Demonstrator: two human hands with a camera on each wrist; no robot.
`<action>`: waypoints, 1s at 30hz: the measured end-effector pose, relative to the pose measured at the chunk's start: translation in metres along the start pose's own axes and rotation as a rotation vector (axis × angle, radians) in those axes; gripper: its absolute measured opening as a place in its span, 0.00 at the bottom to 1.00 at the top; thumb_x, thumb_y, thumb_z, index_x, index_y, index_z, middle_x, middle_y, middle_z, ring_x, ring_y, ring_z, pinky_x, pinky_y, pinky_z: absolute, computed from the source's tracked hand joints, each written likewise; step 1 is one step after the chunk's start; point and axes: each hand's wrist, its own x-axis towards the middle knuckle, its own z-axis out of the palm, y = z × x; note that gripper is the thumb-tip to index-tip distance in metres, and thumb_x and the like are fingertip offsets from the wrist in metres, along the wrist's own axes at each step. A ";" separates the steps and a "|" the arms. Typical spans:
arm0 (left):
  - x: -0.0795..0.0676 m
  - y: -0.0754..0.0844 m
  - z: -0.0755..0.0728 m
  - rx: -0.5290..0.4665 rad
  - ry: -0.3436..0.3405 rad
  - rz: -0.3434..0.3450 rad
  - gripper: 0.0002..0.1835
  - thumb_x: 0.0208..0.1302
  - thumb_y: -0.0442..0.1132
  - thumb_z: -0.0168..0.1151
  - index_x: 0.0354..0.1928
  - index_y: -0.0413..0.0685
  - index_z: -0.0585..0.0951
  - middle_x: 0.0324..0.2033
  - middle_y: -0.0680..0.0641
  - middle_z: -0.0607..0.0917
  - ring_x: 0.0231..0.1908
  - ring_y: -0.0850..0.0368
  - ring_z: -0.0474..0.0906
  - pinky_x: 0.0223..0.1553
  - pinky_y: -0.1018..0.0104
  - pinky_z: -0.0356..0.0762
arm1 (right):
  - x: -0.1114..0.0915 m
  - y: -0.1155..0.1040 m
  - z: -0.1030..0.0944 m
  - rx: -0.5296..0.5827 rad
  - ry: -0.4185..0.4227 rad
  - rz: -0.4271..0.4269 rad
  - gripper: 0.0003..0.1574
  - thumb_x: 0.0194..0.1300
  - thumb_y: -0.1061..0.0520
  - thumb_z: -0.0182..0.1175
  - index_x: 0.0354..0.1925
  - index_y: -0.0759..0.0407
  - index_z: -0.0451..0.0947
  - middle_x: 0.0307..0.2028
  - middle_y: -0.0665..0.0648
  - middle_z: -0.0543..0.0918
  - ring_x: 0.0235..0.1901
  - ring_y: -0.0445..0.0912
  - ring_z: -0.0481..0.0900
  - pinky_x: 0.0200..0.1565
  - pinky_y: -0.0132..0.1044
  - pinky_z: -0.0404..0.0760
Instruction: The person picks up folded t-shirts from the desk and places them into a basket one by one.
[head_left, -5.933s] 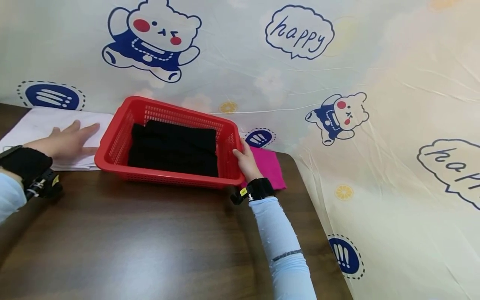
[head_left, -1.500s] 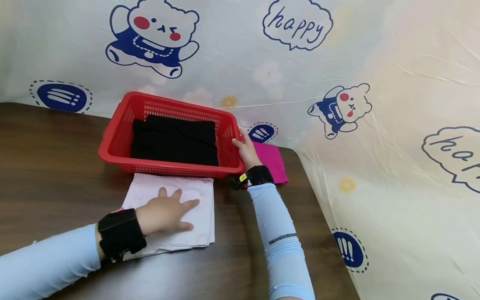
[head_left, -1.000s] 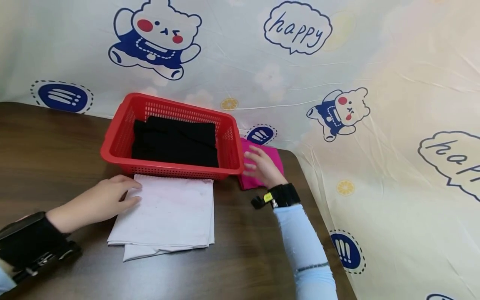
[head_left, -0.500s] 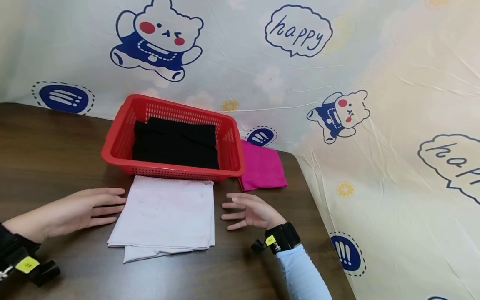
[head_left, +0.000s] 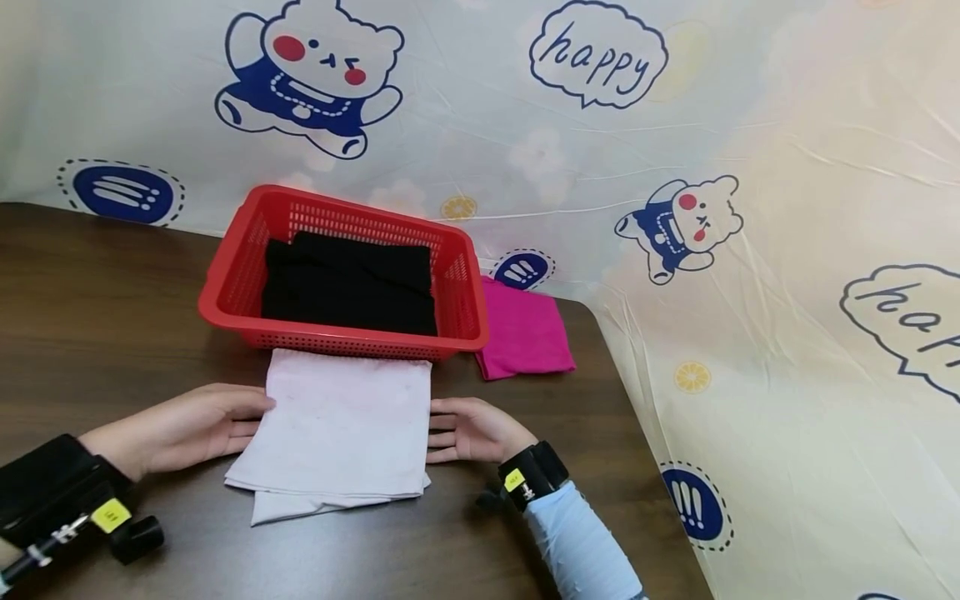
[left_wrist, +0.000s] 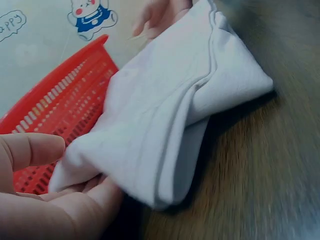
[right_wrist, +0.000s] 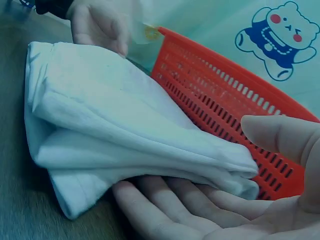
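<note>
L hand has fingers under L edge of folded white cloth, thumb at top; can't tell for sure if it pinches. R hand relaxed, fingers extended under opp. edge, thumb up & apart. White cloth's on desk, just in front of red basket w/ blk cloth inside; pink cloth just R of basket.

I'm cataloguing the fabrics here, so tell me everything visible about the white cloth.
The white cloth is soft-looking fabric folded into several layers, faintly marked on top. It is in front of the red basket, a lower layer sticking out at the near edge. The left hand has fingers under its left side, the right hand under its right; both sides look raised.
</note>
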 end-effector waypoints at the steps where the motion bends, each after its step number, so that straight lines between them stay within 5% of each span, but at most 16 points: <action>1: 0.003 0.000 0.003 -0.003 0.006 -0.007 0.36 0.80 0.37 0.48 0.75 0.25 0.42 0.51 0.48 0.78 0.49 0.59 0.80 0.57 0.56 0.81 | 0.002 0.001 0.002 -0.004 -0.006 -0.001 0.13 0.80 0.53 0.44 0.48 0.53 0.76 0.57 0.60 0.75 0.57 0.56 0.77 0.65 0.56 0.72; 6: 0.015 0.002 0.018 -0.024 0.037 -0.036 0.35 0.78 0.37 0.51 0.74 0.32 0.46 0.50 0.48 0.79 0.48 0.59 0.79 0.56 0.58 0.81 | 0.014 0.003 0.013 -0.007 -0.025 0.000 0.11 0.79 0.55 0.44 0.48 0.52 0.74 0.49 0.55 0.79 0.48 0.47 0.81 0.49 0.42 0.82; 15: 0.031 0.003 0.039 -0.082 -0.001 -0.086 0.37 0.78 0.39 0.52 0.77 0.38 0.45 0.50 0.47 0.83 0.49 0.57 0.81 0.58 0.56 0.80 | 0.035 0.008 0.026 -0.061 -0.052 -0.052 0.11 0.78 0.59 0.48 0.53 0.54 0.75 0.48 0.50 0.84 0.49 0.40 0.82 0.50 0.36 0.82; 20: 0.036 -0.001 0.046 -0.022 0.046 -0.105 0.39 0.74 0.39 0.57 0.76 0.36 0.47 0.48 0.48 0.84 0.47 0.57 0.82 0.54 0.60 0.82 | 0.041 0.011 0.029 -0.097 -0.062 -0.039 0.10 0.78 0.59 0.48 0.51 0.54 0.75 0.46 0.49 0.84 0.47 0.39 0.82 0.48 0.35 0.83; 30: 0.029 -0.003 0.040 0.044 0.042 -0.082 0.39 0.75 0.35 0.57 0.76 0.35 0.46 0.49 0.46 0.85 0.49 0.55 0.82 0.54 0.56 0.82 | 0.030 0.015 0.026 0.000 0.067 -0.057 0.20 0.77 0.63 0.51 0.64 0.59 0.69 0.53 0.55 0.83 0.51 0.43 0.81 0.58 0.43 0.81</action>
